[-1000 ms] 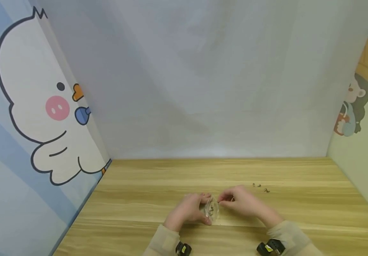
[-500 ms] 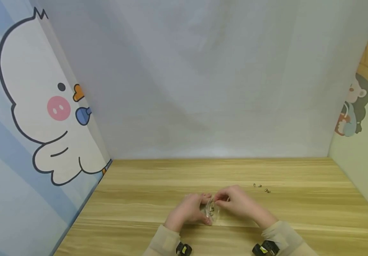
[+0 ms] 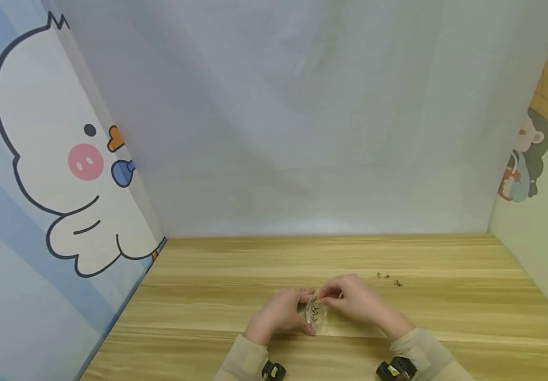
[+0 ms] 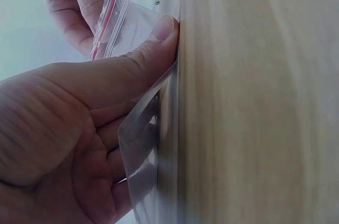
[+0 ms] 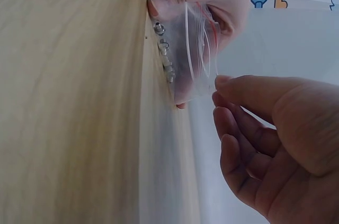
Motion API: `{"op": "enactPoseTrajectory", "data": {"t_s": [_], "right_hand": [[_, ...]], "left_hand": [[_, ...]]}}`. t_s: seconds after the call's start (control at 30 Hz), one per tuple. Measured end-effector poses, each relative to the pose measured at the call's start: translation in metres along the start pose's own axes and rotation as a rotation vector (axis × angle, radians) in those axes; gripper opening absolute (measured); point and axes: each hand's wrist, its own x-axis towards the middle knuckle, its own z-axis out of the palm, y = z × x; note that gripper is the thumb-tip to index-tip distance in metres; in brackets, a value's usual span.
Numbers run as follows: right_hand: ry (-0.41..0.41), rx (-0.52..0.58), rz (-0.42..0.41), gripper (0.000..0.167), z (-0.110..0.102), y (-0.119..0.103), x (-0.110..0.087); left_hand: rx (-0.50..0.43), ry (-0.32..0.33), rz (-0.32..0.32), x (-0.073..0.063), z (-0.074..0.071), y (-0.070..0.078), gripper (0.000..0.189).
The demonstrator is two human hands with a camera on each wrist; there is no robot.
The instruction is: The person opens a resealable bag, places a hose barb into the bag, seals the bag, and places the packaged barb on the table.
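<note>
A clear zip-lock bag [image 3: 320, 313] with a red line at its mouth lies on the table, several small shiny metal pieces [image 5: 163, 46] inside it. My left hand [image 3: 280, 309] holds the bag from the left, the thumb [image 4: 164, 28] pressing it near the tabletop. At the far side of the bag's mouth is my right hand [image 3: 352, 299]. Its thumb and forefinger [image 5: 225, 82] meet at the corner of the zip edge and appear to pinch it. Whether a metal piece is also between those fingertips is hidden.
Several more small metal pieces [image 3: 396, 283] lie loose on the wooden table [image 3: 226, 264], beyond and right of my right hand. A grey-white backdrop [image 3: 321, 159] rises at the table's far edge, with printed panels at both sides.
My right hand has come left, from beside the bag to its mouth, and then stayed nearly still there. The bag looks narrower from above. My left hand has kept its place.
</note>
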Motion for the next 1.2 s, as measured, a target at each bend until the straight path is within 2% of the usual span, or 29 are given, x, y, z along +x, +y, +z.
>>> {"op": "enactPoseTrajectory", "data": {"t_s": [0.5, 0.67, 0.97, 1.2], "right_hand": [[-0.016, 0.03, -0.003, 0.007, -0.003, 0.003, -0.001], [-0.004, 0.03, 0.022, 0.007, -0.009, 0.006, -0.004], [0.043, -0.014, 0.108, 0.012, -0.041, 0.033, -0.015], [0.097, -0.059, 0.175, 0.011, -0.071, 0.061, -0.043]], "left_hand": [[0.021, -0.007, 0.005, 0.002, 0.0, 0.001, 0.078], [0.006, -0.001, 0.018, 0.002, 0.001, -0.001, 0.077], [0.005, 0.007, 0.008, 0.0, 0.0, 0.002, 0.081], [0.013, 0.008, 0.008, -0.001, 0.001, 0.002, 0.08]]}}
